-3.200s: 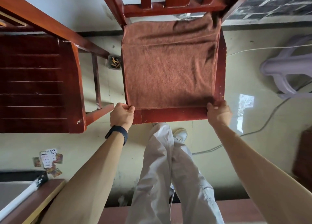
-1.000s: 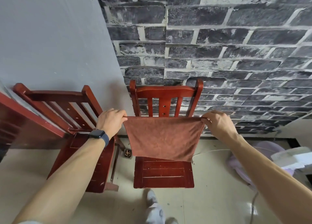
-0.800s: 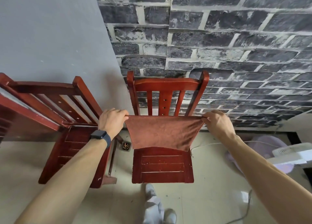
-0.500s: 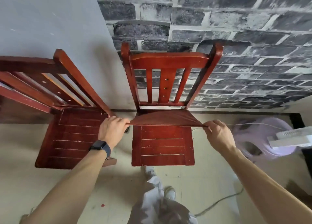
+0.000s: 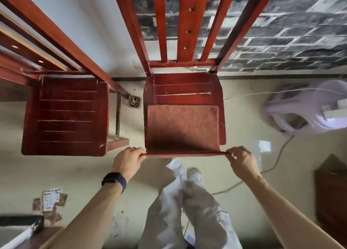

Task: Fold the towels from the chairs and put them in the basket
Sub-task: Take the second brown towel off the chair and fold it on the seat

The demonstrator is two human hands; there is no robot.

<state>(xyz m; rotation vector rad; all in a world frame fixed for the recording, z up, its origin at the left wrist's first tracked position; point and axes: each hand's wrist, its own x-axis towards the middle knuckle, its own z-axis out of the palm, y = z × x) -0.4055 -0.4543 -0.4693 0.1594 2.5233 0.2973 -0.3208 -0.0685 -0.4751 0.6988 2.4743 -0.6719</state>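
Observation:
A rust-brown towel, folded in half, lies over the front part of the seat of the middle red wooden chair. My left hand pinches its near left corner at the seat's front edge. My right hand pinches the near right corner. The towel's near edge is stretched straight between them. A second red chair stands to the left with a bare seat. No basket is in view.
A pale plastic stool and a cable lie on the floor at right. Dark wooden furniture stands at the right edge. Playing cards lie on the floor at lower left, beside a table corner.
I held the towel up by two corners in the air, then brought it down onto the seat folded in half. My view tipped from the brick wall down to the chair seat.

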